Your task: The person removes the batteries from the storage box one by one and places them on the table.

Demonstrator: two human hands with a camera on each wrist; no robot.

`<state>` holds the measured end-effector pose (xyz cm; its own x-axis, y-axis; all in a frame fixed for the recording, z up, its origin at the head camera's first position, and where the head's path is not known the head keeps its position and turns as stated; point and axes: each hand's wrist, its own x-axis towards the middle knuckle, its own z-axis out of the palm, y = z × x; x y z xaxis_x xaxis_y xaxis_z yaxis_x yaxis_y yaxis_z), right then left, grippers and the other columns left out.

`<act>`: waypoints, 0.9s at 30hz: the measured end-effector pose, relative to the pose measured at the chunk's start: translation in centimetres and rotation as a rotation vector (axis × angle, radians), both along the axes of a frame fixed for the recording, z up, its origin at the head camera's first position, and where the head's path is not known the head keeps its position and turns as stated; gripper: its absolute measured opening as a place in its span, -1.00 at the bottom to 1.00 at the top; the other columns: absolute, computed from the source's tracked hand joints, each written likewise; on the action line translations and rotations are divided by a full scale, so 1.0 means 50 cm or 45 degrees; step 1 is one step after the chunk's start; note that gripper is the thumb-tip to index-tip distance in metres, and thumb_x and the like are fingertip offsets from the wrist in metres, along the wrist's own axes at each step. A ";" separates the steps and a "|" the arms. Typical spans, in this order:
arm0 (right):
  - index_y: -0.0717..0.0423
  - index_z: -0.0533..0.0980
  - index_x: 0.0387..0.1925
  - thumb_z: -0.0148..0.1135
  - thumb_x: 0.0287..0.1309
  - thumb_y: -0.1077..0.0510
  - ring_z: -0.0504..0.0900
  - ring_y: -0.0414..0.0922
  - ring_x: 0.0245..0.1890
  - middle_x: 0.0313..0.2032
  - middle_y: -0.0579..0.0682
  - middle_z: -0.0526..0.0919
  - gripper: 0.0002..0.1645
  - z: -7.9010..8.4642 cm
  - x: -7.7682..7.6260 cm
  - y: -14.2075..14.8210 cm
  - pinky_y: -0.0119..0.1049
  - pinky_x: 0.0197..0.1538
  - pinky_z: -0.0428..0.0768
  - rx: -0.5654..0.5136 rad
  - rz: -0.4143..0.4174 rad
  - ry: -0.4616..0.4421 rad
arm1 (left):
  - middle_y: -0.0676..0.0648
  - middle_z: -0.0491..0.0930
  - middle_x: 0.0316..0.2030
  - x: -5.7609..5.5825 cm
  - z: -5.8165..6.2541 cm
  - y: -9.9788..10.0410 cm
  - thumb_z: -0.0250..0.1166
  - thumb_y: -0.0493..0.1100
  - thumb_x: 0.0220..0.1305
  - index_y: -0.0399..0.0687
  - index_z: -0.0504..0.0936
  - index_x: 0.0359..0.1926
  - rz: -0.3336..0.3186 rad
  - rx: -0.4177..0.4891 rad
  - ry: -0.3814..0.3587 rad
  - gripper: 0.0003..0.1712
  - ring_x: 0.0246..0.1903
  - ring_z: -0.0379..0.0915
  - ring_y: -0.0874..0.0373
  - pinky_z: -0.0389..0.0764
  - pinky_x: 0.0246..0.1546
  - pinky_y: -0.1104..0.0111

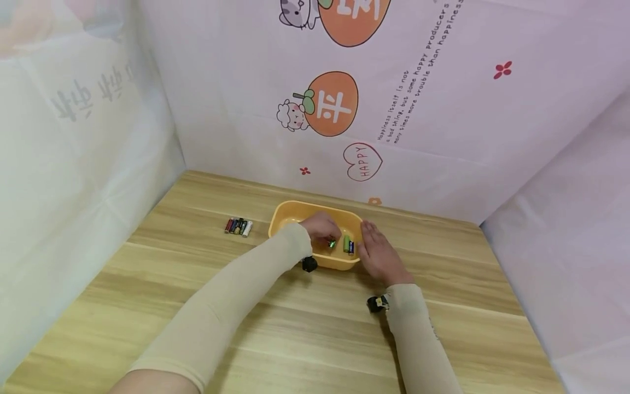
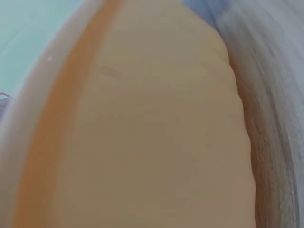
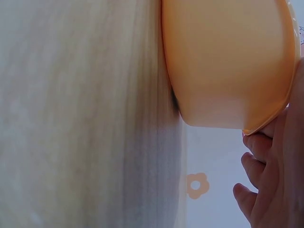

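the yellow-orange box (image 1: 339,265) sits on the wooden table (image 1: 315,328), close to the middle of its back edge. the left hand (image 1: 321,224) reaches down into the box over the front rim, its fingers curled and its fingertips pinching a small shiny green battery (image 1: 332,244) low over the box floor; the left wrist view is filled by the outer wall of the box, so how each finger lies cannot be told. just beside, toward the right end of the box, a light green battery (image 1: 346,244) and a dark blue battery (image 1: 351,248) lie side by side on the box floor.

the right hand (image 1: 380,253) rests against the right end of the box, fingers straight and side by side, with small gaps between 3 fingertips in the right wrist view.

well apart from the box, toward the back left corner of the table, lies a row of batteries (image 1: 238,226), with red at its left end and white at its right. a pale cloth (image 1: 221,98) with orange fruit prints and a red heart rises behind the back edge. cream sleeves (image 1: 236,284) cover the forearms, and a small black camera (image 1: 309,264) sits at the left wrist.
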<state>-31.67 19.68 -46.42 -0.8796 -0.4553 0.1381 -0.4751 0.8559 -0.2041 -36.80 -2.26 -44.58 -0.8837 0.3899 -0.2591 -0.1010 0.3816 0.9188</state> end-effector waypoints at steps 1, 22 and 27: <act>0.25 -0.15 0.51 -0.29 0.52 -0.01 -0.17 0.05 0.48 0.49 0.19 -0.06 -0.28 0.001 0.000 0.000 -0.04 0.47 -0.08 0.002 0.000 0.001 | -0.20 0.62 -0.50 0.002 0.002 -0.003 0.31 -0.37 0.03 -0.23 0.51 -0.66 0.005 0.029 -0.014 -0.79 -0.52 0.53 0.04 0.70 -0.43 0.21; 0.27 -0.14 0.50 -0.30 0.52 -0.01 -0.16 0.07 0.48 0.49 0.19 -0.07 -0.28 0.012 0.001 -0.004 -0.04 0.47 -0.09 -0.001 -0.008 -0.013 | -0.20 0.58 -0.02 0.005 0.019 -0.014 0.22 -0.30 0.35 -0.29 0.59 0.11 0.068 0.170 -0.242 -0.67 -0.35 0.56 0.08 0.69 -0.18 0.17; 0.27 -0.15 0.50 -0.29 0.52 0.00 -0.18 0.06 0.48 0.49 0.21 -0.06 -0.28 0.006 0.000 -0.002 -0.03 0.47 -0.09 0.004 -0.004 -0.020 | -0.25 0.54 0.02 0.011 0.023 -0.021 0.19 -0.30 0.37 -0.30 0.54 0.16 0.064 0.177 -0.254 -0.63 -0.30 0.55 0.06 0.68 -0.16 0.15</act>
<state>-31.66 19.60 -46.10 -0.8832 -0.4526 0.1229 -0.4689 0.8582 -0.2090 -36.25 -3.32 -43.42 -0.8394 0.3909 -0.3775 -0.3016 0.2427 0.9220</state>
